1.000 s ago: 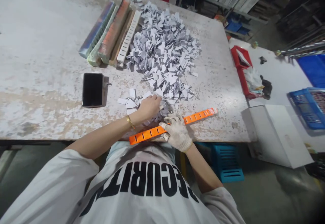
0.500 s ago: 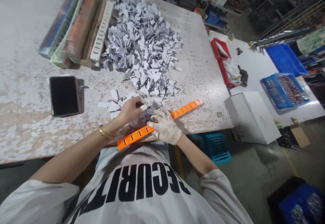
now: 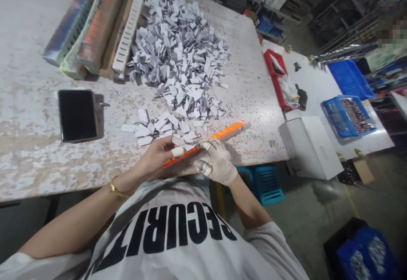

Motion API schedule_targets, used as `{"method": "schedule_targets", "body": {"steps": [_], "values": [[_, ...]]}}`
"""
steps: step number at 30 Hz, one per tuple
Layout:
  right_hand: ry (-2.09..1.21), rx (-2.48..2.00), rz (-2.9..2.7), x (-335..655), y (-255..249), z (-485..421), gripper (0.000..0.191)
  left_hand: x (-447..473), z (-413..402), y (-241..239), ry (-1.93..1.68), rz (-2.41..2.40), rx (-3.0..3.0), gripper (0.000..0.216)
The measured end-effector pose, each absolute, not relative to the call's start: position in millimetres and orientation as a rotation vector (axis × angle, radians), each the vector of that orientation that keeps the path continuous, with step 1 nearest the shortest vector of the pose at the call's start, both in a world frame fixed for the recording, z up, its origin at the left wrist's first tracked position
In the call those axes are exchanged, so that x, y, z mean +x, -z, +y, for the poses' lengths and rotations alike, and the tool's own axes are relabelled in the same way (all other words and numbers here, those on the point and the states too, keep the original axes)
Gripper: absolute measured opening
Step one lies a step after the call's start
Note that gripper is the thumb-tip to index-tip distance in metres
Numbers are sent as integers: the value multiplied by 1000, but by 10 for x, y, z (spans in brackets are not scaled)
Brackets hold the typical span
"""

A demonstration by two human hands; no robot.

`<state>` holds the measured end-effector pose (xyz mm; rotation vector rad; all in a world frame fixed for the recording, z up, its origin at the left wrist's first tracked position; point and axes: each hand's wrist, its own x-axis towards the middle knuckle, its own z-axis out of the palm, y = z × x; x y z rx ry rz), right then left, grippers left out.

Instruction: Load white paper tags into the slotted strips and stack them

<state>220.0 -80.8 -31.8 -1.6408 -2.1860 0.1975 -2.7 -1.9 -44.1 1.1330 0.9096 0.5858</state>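
Observation:
The long orange slotted strip (image 3: 228,130) lies slantwise along the table's front edge, tipped so its narrow side shows. My left hand (image 3: 160,151), bare but for white finger covers, is closed at the strip's near part, pinching a small white tag (image 3: 188,147) against it. On my right hand (image 3: 218,161) is a knitted white glove; its fingers are closed on the middle of the strip and partly hide it. Just beyond both hands lies a small scatter of white tags (image 3: 161,123) with little metal bits.
A big heap of white tags (image 3: 178,47) covers the table's middle. Slotted bars (image 3: 127,38) stand bundled at its left, near a black-screened tablet (image 3: 77,115). At right are a red tray (image 3: 280,81), a white box (image 3: 313,146) and a blue basket (image 3: 348,117).
The strip has tipped from face-up onto its side. My left hand has come back from the loose tags to the strip, and my right hand has shifted slightly right and changed its grip.

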Motion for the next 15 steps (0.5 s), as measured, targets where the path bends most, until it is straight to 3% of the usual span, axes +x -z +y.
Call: {"method": "schedule_targets", "body": {"steps": [5,9,15], "values": [[-200,-1685,-1949,2071,402,-795,35,41,-97,461,-582,814,1157,38],[-465,-1683,-1835,1991,484,-809,17,7,-174,466,-614,744,1194,36],[-752,-1650,-1685,1931,518,-960,20,-86,-326,439,-595,702,1239,32]]}}
